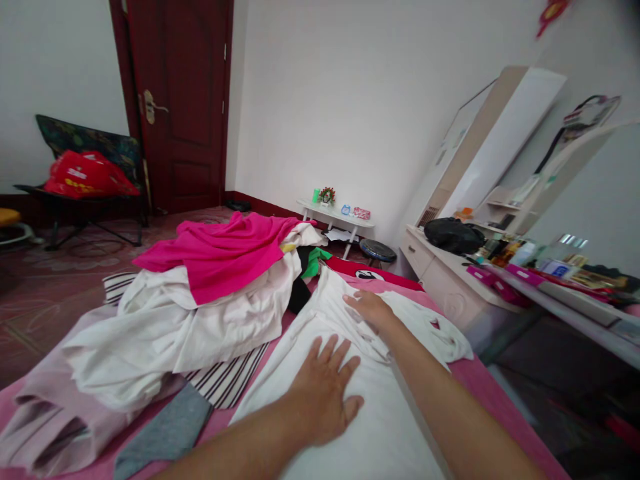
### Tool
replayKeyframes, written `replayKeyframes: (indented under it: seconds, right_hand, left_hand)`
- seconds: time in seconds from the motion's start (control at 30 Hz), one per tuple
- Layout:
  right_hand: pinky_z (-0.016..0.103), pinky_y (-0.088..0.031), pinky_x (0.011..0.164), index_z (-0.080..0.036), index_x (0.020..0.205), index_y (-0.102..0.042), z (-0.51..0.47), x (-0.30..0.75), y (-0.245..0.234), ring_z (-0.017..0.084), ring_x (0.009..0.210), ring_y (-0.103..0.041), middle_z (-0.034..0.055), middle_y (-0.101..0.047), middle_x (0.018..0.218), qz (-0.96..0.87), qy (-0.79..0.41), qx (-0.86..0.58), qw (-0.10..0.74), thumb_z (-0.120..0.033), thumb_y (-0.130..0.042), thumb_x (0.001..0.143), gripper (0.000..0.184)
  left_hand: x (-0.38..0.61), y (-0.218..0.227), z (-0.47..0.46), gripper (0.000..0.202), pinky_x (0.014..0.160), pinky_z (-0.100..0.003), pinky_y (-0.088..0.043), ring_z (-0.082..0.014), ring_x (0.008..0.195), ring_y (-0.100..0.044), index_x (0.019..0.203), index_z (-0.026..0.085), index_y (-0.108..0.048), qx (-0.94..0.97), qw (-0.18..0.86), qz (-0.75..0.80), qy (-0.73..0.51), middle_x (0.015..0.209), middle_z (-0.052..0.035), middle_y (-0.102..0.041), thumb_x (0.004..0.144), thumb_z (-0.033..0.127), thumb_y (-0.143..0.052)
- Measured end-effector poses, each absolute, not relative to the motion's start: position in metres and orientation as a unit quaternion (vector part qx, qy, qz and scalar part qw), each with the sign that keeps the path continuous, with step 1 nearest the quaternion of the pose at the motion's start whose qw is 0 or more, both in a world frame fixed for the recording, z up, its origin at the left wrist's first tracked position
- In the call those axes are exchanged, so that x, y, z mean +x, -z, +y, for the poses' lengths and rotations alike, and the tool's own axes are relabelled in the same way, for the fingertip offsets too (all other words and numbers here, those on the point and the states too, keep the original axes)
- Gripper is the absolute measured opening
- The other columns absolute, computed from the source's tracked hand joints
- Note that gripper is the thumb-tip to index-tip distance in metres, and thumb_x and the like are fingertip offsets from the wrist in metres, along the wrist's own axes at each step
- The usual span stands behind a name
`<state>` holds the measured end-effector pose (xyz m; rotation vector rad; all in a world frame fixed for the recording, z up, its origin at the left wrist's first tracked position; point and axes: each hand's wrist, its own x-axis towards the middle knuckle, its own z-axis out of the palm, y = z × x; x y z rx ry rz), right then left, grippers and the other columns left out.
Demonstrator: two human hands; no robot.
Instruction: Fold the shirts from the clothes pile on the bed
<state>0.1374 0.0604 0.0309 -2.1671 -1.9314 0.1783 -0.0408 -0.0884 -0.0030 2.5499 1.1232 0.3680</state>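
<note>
A white garment (370,400), possibly a shirt, lies spread over the pink bed cover, with small wrinkles near its far end. My left hand (323,393) rests flat on its middle, fingers spread. Farther up, near the right edge, my right hand (373,310) lies on the cloth with its fingers stretched out toward the left. One white sleeve-like part (430,327) reaches out to the right beyond my right wrist. Left of the garment is a heap of clothes: a bright pink piece (230,247) lies over crumpled white cloth (220,337), with black-and-white striped fabric (227,377) beneath.
Grey cloth (167,427) and pale pink clothing (55,420) lie at the near left. A dressing table (450,287) crowded with bottles and a black bag (453,235) stands on the right. Beyond the bed are a stool (377,251), a small white table (335,212) and a dark red door (185,100).
</note>
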Motion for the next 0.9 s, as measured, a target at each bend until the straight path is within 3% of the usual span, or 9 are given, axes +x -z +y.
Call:
replayKeyframes:
  seconds: [0.17, 0.33, 0.43, 0.53, 0.6, 0.7, 0.77, 0.83, 0.9]
  right_hand:
    - [0.043, -0.043, 0.094, -0.016, 0.131, -0.051, 0.010, 0.140, -0.018, 0.031, 0.120, -0.053, 0.0137, -0.055, 0.134, -0.650, -0.046, -0.756, 0.058, -0.062, -0.060, 0.071, 0.076]
    - [0.038, -0.046, 0.080, -0.016, 0.095, -0.066, -0.004, 0.130, -0.009, 0.030, 0.104, -0.060, 0.0138, -0.067, 0.108, -0.646, 0.028, -0.758, 0.088, -0.045, -0.059, 0.078, 0.034]
    - [0.035, -0.043, 0.085, -0.018, 0.083, -0.065, -0.007, 0.125, -0.010, 0.026, 0.102, -0.061, 0.0114, -0.068, 0.101, -0.664, 0.048, -0.739, 0.108, -0.032, -0.054, 0.083, 0.018]
    - [0.033, -0.042, 0.086, -0.019, 0.089, -0.063, -0.007, 0.131, -0.013, 0.023, 0.098, -0.063, 0.0090, -0.070, 0.097, -0.669, 0.044, -0.732, 0.125, -0.034, -0.042, 0.090, 0.026]
    - [0.032, -0.045, 0.083, -0.021, 0.101, -0.062, -0.006, 0.141, -0.015, 0.021, 0.096, -0.065, 0.0077, -0.070, 0.099, -0.668, 0.008, -0.733, 0.128, -0.047, -0.038, 0.092, 0.036]
    - [0.035, -0.045, 0.089, -0.019, 0.129, -0.049, -0.005, 0.156, -0.016, 0.025, 0.114, -0.058, 0.0122, -0.059, 0.128, -0.685, -0.067, -0.719, 0.096, -0.063, -0.057, 0.076, 0.070]
    - [0.039, -0.042, 0.096, -0.017, 0.139, -0.040, -0.006, 0.161, -0.019, 0.030, 0.128, -0.046, 0.0154, -0.043, 0.144, -0.701, -0.083, -0.706, 0.054, -0.059, -0.071, 0.063, 0.092]
    - [0.041, -0.041, 0.097, -0.020, 0.134, -0.047, -0.009, 0.161, -0.023, 0.031, 0.129, -0.045, 0.0141, -0.042, 0.146, -0.701, -0.063, -0.710, 0.023, -0.051, -0.074, 0.061, 0.084]
    - [0.042, -0.044, 0.092, -0.020, 0.120, -0.060, -0.011, 0.157, -0.028, 0.032, 0.119, -0.054, 0.0140, -0.054, 0.134, -0.680, -0.037, -0.732, 0.014, -0.043, -0.070, 0.068, 0.057]
  left_hand:
    - [-0.042, 0.008, -0.089, 0.065, 0.115, -0.057, -0.003, -0.0318, 0.145, -0.004, 0.149, 0.022, -0.029, 0.896, 0.148, 0.396, -0.138, 0.157, -0.0103, -0.016, 0.094, 0.057, -0.025]
    - [-0.042, 0.007, -0.089, 0.065, 0.115, -0.057, -0.004, -0.0315, 0.145, -0.006, 0.149, 0.023, -0.028, 0.897, 0.136, 0.397, -0.137, 0.157, -0.0097, -0.016, 0.094, 0.057, -0.025]
    - [-0.041, 0.006, -0.094, 0.064, 0.115, -0.057, -0.003, -0.0316, 0.145, -0.004, 0.149, 0.023, -0.028, 0.896, 0.141, 0.402, -0.125, 0.157, -0.0101, -0.014, 0.094, 0.057, -0.025]
    - [-0.046, 0.001, -0.109, 0.064, 0.115, -0.057, -0.001, -0.0315, 0.145, 0.002, 0.149, 0.022, -0.026, 0.895, 0.162, 0.401, -0.109, 0.157, -0.0112, -0.010, 0.095, 0.056, -0.026]
    - [-0.056, -0.006, -0.126, 0.065, 0.115, -0.057, -0.002, -0.0313, 0.144, 0.005, 0.150, 0.021, -0.025, 0.902, 0.190, 0.377, -0.093, 0.157, -0.0115, -0.006, 0.095, 0.056, -0.028]
    - [-0.084, -0.022, -0.154, 0.066, 0.116, -0.054, -0.005, -0.0303, 0.144, 0.004, 0.150, 0.024, -0.022, 0.914, 0.251, 0.313, -0.068, 0.157, -0.0095, -0.004, 0.093, 0.054, -0.037]
    - [-0.107, -0.032, -0.170, 0.066, 0.117, -0.051, -0.009, -0.0293, 0.144, -0.002, 0.150, 0.027, -0.024, 0.914, 0.286, 0.284, -0.053, 0.157, -0.0069, -0.009, 0.092, 0.048, -0.047]
    - [-0.129, -0.038, -0.181, 0.059, 0.116, -0.043, -0.020, -0.0267, 0.144, -0.016, 0.145, 0.033, -0.034, 0.903, 0.304, 0.299, -0.053, 0.157, -0.0020, -0.019, 0.090, 0.042, -0.052]
    - [-0.148, -0.039, -0.187, 0.048, 0.112, -0.037, -0.031, -0.0249, 0.140, -0.031, 0.136, 0.037, -0.049, 0.878, 0.285, 0.378, -0.075, 0.154, 0.0020, -0.029, 0.087, 0.037, -0.054]
